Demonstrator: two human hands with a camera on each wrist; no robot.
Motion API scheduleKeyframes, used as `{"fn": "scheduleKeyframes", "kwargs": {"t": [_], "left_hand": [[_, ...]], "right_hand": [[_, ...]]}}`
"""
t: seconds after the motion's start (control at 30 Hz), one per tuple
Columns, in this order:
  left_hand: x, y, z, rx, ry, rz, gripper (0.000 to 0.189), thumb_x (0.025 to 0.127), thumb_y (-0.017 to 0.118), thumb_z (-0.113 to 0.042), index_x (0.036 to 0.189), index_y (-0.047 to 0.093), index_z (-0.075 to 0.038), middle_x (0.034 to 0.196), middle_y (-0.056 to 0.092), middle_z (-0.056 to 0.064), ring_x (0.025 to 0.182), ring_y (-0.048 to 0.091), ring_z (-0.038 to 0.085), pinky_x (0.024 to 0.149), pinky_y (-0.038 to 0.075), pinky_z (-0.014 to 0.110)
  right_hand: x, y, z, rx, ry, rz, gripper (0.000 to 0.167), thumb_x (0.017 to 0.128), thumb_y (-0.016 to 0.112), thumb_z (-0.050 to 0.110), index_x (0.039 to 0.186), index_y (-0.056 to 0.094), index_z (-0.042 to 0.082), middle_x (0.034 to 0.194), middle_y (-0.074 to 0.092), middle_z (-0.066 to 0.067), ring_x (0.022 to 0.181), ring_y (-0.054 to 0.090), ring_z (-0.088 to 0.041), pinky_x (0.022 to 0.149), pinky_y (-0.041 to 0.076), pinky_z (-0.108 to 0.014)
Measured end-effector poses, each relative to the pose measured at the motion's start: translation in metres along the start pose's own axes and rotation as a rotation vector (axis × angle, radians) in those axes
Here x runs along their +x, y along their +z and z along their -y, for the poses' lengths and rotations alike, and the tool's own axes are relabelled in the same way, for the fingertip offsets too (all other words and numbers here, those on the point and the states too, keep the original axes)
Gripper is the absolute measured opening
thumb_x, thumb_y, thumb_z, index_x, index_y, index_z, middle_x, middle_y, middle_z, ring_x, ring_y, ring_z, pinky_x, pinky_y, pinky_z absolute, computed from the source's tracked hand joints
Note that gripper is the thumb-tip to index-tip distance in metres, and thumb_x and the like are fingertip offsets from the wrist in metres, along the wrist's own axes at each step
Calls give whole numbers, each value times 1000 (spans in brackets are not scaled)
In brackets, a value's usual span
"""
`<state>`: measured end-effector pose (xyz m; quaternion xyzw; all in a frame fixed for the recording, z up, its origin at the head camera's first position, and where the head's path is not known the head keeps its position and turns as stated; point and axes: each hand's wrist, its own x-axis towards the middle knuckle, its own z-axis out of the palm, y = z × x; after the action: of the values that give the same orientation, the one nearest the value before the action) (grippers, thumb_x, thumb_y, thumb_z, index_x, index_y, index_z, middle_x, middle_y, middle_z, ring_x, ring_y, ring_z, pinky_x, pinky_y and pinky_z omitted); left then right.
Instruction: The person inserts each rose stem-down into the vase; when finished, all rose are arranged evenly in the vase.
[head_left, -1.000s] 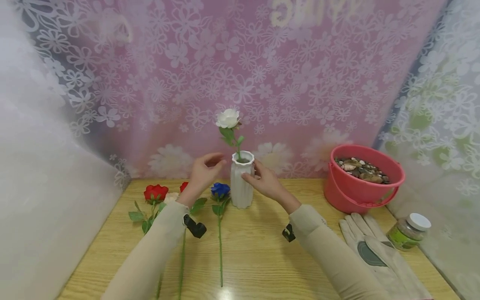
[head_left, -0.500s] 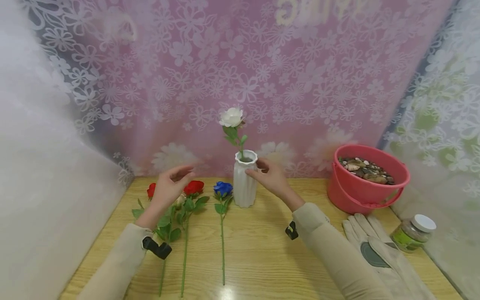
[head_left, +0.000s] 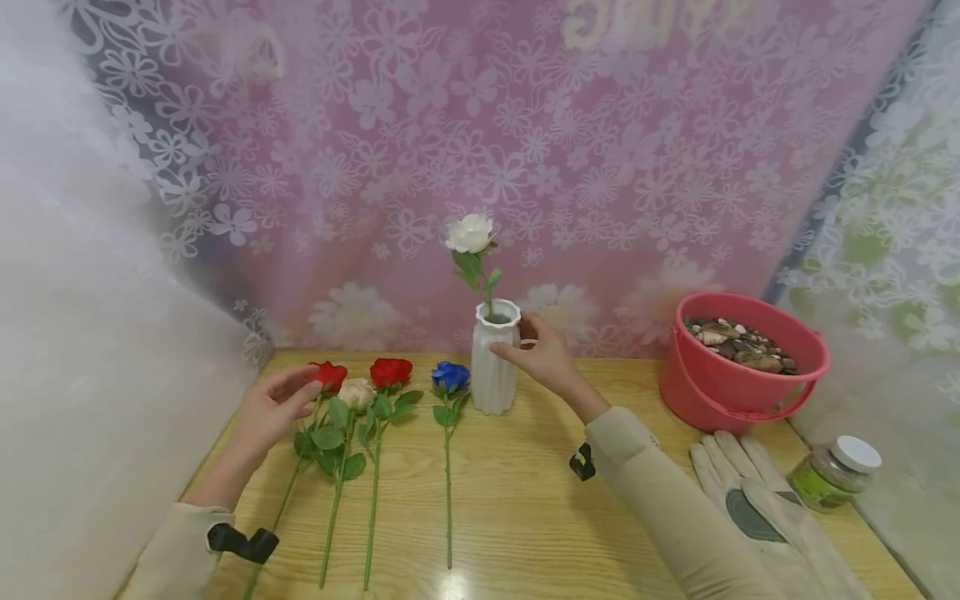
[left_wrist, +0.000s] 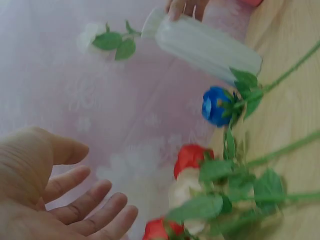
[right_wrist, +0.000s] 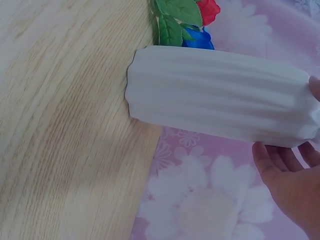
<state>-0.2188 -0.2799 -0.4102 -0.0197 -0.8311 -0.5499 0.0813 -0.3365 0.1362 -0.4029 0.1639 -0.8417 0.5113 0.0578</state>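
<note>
A white fluted vase (head_left: pixel 493 375) stands upright at the back of the table with one white rose (head_left: pixel 470 233) in it. My right hand (head_left: pixel 543 354) steadies the vase near its top, thumb on the front and fingers along the right side. Over at the left, my left hand (head_left: pixel 258 421) hovers beside the leftmost red rose (head_left: pixel 330 377), fingers loosely bent and holding nothing. In the left wrist view that hand (left_wrist: pixel 65 200) is apart from the flowers. A cream rose (head_left: pixel 356 393), a second red rose (head_left: pixel 391 372) and a blue rose (head_left: pixel 450 377) lie in a row, stems toward me.
At the right stands a pink bucket (head_left: pixel 675 383) holding stones and shells. White work gloves (head_left: pixel 780 525) lie in front of it, beside a white-lidded jar (head_left: pixel 832 475). A flowered pink curtain (head_left: pixel 420 167) hangs behind the wooden table (head_left: pixel 540 517).
My left hand has moved left and down from beside the vase, past the blue rose, to the leftmost red rose. The right hand stays at the vase.
</note>
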Motion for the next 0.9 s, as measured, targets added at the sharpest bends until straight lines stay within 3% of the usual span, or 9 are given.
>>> {"fn": "scheduleKeyframes", "kwargs": {"t": [0.1, 0.17, 0.2, 0.33, 0.43, 0.67, 0.9], "left_hand": [[-7, -10, 11, -23, -35, 0, 54, 107, 66, -29, 150, 54, 2, 110, 71, -18, 97, 67, -9, 81, 63, 20], [-11, -15, 17, -26, -52, 0, 55, 106, 66, -27, 150, 53, 4, 106, 71, -19, 94, 68, -8, 80, 64, 21], [-12, -16, 21, -24, -64, 2, 56, 106, 66, -26, 151, 51, 5, 105, 72, -18, 93, 68, -8, 80, 64, 22], [-18, -21, 34, -4, -117, 38, 57, 106, 66, -20, 152, 48, 8, 120, 75, 13, 92, 69, -5, 82, 66, 29], [-23, -24, 46, 4, -160, 84, 58, 106, 64, -16, 154, 43, 10, 130, 69, 27, 94, 69, -4, 85, 67, 34], [-30, -30, 65, -21, -215, 163, 61, 105, 63, -11, 153, 38, 16, 127, 70, 29, 97, 75, 10, 87, 66, 38], [-37, -29, 72, 32, -286, 197, 60, 101, 67, -11, 149, 44, 17, 113, 77, 23, 86, 76, 16, 76, 66, 34]], "right_hand": [[0, 0, 0, 1, 4, -1, 78, 90, 84, 45, 155, 50, 18, 132, 67, -8, 120, 67, -27, 100, 61, -46], [0, -1, 0, -3, 5, -3, 77, 91, 84, 45, 155, 51, 18, 132, 67, -7, 119, 67, -27, 99, 62, -46], [0, -1, 0, -5, 4, -3, 77, 91, 84, 45, 155, 50, 18, 132, 67, -8, 119, 68, -27, 99, 62, -46], [0, 0, -2, -5, 3, -5, 77, 90, 84, 45, 154, 52, 18, 132, 68, -9, 119, 68, -28, 100, 62, -46], [0, 0, -2, 2, -5, -7, 76, 89, 85, 45, 153, 53, 17, 132, 68, -10, 120, 68, -29, 101, 61, -47], [0, 1, 0, -1, -21, -18, 72, 91, 85, 40, 151, 54, 15, 129, 69, -11, 118, 69, -30, 100, 62, -47], [1, 1, -1, -1, -19, -10, 71, 92, 84, 39, 151, 54, 15, 130, 68, -11, 119, 68, -29, 100, 62, -47]]}}
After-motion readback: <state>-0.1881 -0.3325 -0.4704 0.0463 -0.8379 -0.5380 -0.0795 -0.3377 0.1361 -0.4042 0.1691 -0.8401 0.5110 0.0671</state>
